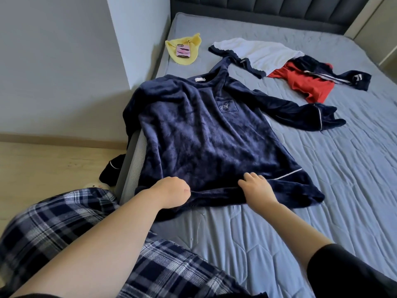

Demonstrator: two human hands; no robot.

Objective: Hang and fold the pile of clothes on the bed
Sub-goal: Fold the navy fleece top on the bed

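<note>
At the near hem of the navy fleece top, the left hand and right hand each grip the fabric, fingers curled. It lies spread on the bed. Farther back lie a white top, a red garment, and a phone on a yellow cloth.

Your top is thick navy fleece, plush and fuzzy, with a faint sheen where the nap catches the light. The mattress wears grey-blue quilted cloth, matt and ridged by its stitching. Your shirt looks like smooth white cloth, the red garment thin and matt. The headboard is padded dark fabric, the floor pale smooth wood, your trousers soft checked cloth.
</note>
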